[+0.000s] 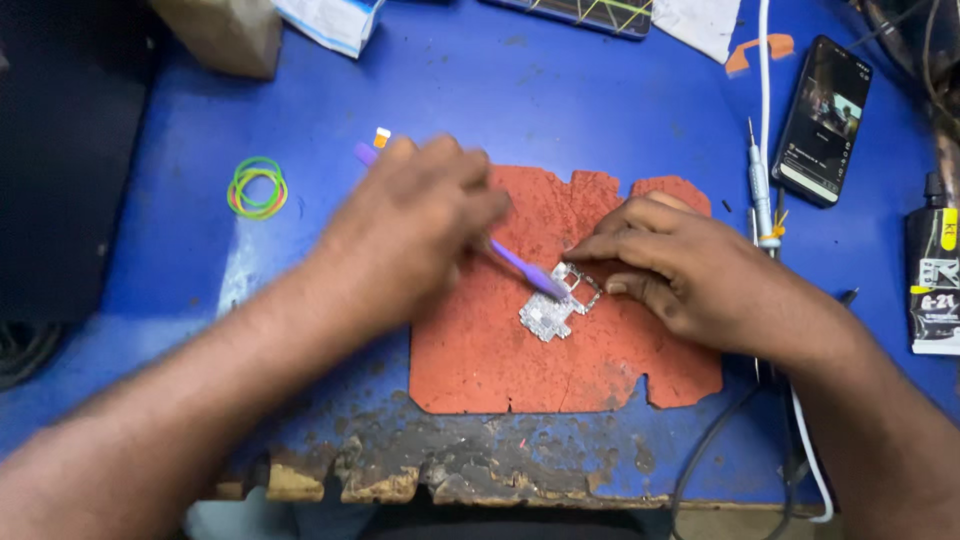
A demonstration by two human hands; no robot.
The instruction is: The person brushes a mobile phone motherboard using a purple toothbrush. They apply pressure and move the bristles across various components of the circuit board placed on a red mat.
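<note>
Left hand [415, 225], knuckles up and blurred, wrapped around the handle of a purple brush [500, 250]; forearm entering from the lower left corner. Brush slanted down to the right, its head meeting the small metal board [555, 305]; bristles not clearly visible, possibly hidden by blur. Right hand [680, 270] low over the right half of the red mat [480, 350], fingers bent, fingertips pinching the board's upper right edge and pressing it flat.

Board near the centre of the mat: thin, silvery, stepped in outline, with a square cut-out frame at its upper end. Mat flat, rust-red, rough and cracked, notched along its top and lower right edges. Blue tabletop [560, 90] under the mat, its paint worn away to a dark, crusted strip just below the mat's lower edge.

Left of the mat, a loop of green, yellow and orange rubber bands [258, 187]. Right of the mat, a slim metal-tipped tool [760, 190] beside a white cable [765, 60]; further right, a dark phone [825, 120] with a lit screen, and a black tube [932, 280] at the frame's edge.
</note>
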